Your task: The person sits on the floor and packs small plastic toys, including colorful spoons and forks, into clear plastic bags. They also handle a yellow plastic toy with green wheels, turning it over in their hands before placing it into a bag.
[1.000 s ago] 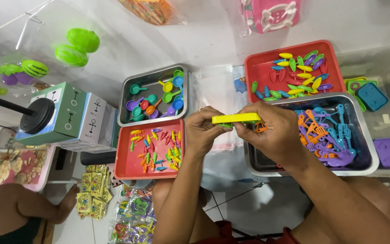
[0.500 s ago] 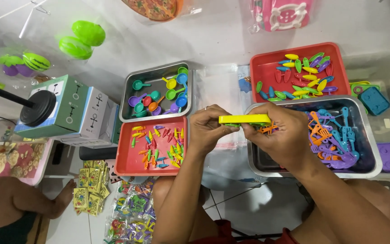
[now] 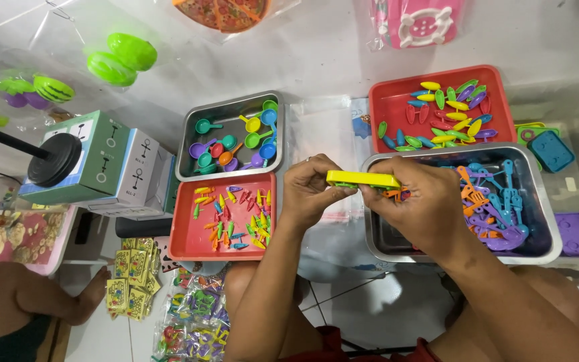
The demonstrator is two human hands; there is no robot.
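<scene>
My left hand (image 3: 309, 191) and my right hand (image 3: 420, 201) together hold a flat yellow plastic piece (image 3: 362, 179) edge-on at the middle of the view, one hand at each end. Under the piece, my right fingers also pinch a small orange toy utensil (image 3: 393, 194). The hands hover over the left rim of a steel tray (image 3: 378, 231) that holds several blue, purple and orange toy utensils (image 3: 487, 204). A clear plastic bag (image 3: 326, 131) lies on the surface behind my left hand.
A red tray (image 3: 387, 100) of colourful oval pieces sits beyond the steel one. To the left, a steel tray (image 3: 192, 131) holds toy scoops and a red tray (image 3: 185, 231) holds tiny pieces. Cardboard boxes (image 3: 112, 167) stand left. Another person (image 3: 21, 302) sits lower left.
The view shifted a little and both hands dropped slightly with the yellow piece. My right fingers worked the orange utensil under its right end. The grip on the piece has not changed.
</scene>
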